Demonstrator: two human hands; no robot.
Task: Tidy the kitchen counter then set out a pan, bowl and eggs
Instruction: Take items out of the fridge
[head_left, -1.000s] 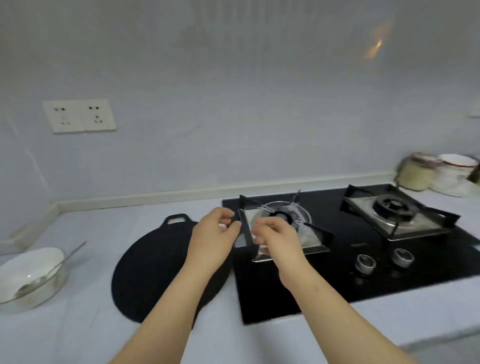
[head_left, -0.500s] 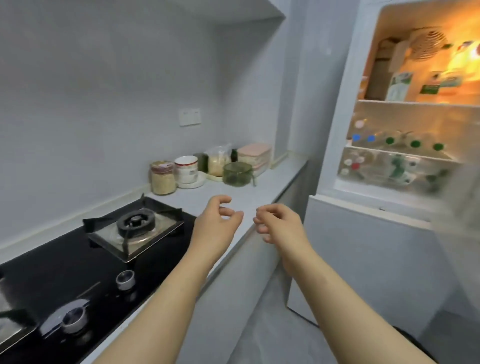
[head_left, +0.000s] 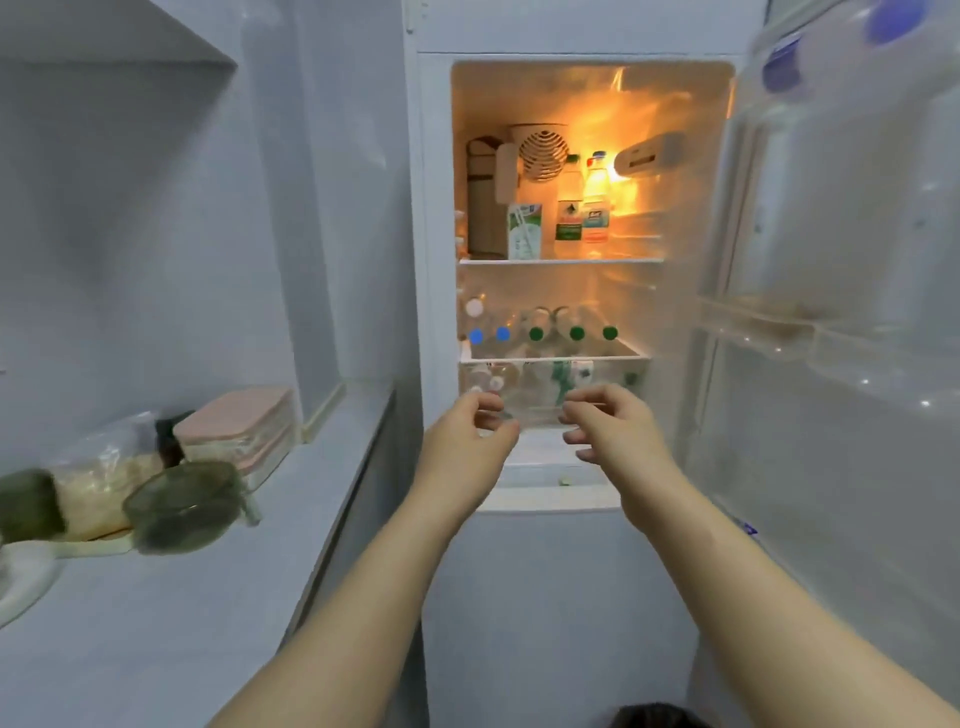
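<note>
1. Closest in, my two forearms reach out side by side. The left grip (head_left: 470, 441) and right grip (head_left: 613, 431) hang level, fingers loosely curled, nothing in either.
2. On my left the bench (head_left: 156, 623) carries a green glass bowl (head_left: 182, 506), a bag of grain (head_left: 101, 480) behind it and pink lidded boxes (head_left: 239, 431) near the wall. I can't tell whether that bowl is the one to set out.
3. Straight ahead the fridge (head_left: 545, 597) stands open, its door (head_left: 831, 467) swung to my right. Both grips sit just before the clear drawer (head_left: 540, 384); touching it or not, I can't say.
4. Above the drawer lie bottles (head_left: 537, 332) with blue and green caps, and on the lit top shelf stand cartons (head_left: 524, 231).
5. No eggs anywhere I can see, and no pan in view. My read: I'm hunting for the eggs, so finding them and carrying them to the bench is yet to do.
</note>
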